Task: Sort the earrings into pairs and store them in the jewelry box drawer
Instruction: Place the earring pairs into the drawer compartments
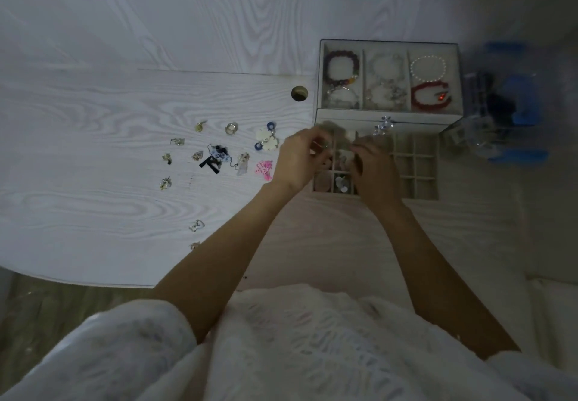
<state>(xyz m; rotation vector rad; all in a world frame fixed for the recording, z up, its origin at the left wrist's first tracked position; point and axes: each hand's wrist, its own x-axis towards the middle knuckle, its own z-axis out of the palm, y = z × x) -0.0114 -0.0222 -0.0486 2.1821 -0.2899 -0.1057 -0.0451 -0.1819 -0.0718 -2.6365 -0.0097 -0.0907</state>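
Open drawer [419, 166] at 3 o'clock, earrings in several left cells. Top tray [387, 47]: three compartments, about six bracelets. Left hand [300, 159] and right hand [372, 169] curled over cells; grip unclear.

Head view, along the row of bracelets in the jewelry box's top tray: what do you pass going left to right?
Dark purple beaded bracelet → pale clear-bead bracelets in the middle compartment → white pearl bracelet with the red beaded bracelet just below it in the right compartment.
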